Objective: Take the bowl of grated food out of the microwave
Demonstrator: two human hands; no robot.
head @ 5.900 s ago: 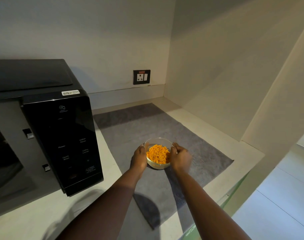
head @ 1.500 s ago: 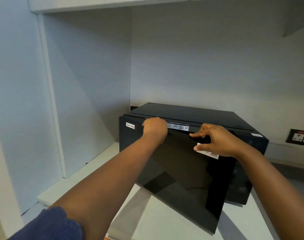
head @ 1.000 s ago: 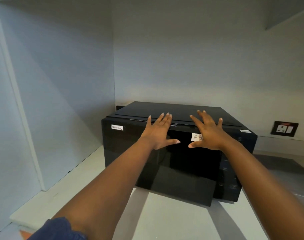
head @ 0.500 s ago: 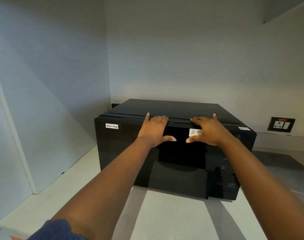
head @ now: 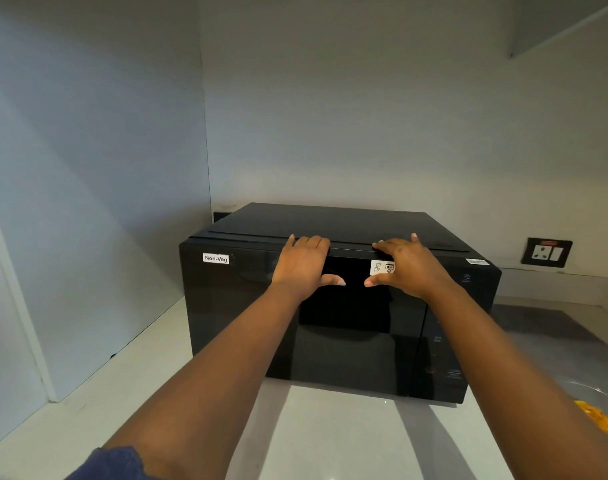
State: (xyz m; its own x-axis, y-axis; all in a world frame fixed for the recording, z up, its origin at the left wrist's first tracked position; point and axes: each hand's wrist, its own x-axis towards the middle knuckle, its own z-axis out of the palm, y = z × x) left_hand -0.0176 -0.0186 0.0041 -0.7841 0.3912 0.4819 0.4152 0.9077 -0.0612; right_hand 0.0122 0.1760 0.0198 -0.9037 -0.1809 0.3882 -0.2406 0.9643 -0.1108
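Black glass of the microwave (head: 330, 323) door is shut; our left hand (head: 304, 266) and right hand (head: 408, 266) lie spread and flat against its top edge, holding nothing. We note the bowl of grated food (head: 602, 415) on the counter low to our right, nearer the right hand.

We see the black microwave (head: 337, 320) shut on the counter; the bowl of orange grated food (head: 604, 415) sits right of it, mostly cropped.
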